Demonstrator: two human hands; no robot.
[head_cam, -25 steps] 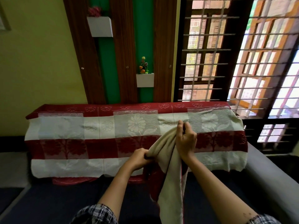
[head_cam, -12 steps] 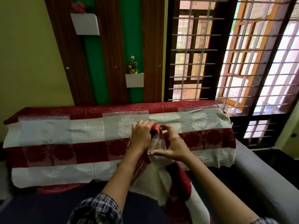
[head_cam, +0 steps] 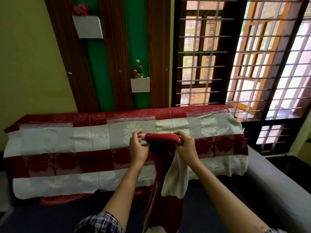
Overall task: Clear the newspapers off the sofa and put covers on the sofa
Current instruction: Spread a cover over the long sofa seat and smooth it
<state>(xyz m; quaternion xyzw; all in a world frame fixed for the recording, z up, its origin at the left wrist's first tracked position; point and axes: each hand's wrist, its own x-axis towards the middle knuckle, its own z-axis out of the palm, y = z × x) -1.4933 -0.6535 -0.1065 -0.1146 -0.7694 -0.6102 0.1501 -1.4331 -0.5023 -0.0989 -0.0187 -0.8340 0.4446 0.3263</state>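
Note:
A red and cream flowered cover [head_cam: 70,148] lies spread over the sofa's backrest. In front of it I hold a second, bunched cover [head_cam: 170,175] of the same red and cream cloth; its top edge is stretched between my hands and the rest hangs down over the dark seat. My left hand [head_cam: 138,147] pinches the left end of that edge. My right hand [head_cam: 186,147] grips the right end, fingers curled round the red cloth. No newspapers are in view.
The sofa has a dark blue seat [head_cam: 50,216] and a grey armrest [head_cam: 277,182] on the right. Behind it stand a yellow wall, wood and green panels with two white planters [head_cam: 140,84], and a barred window [head_cam: 235,56].
The bunched cover was turned and lifted; my hands moved apart, stretching its red top edge between them. The camera view also shifted slightly.

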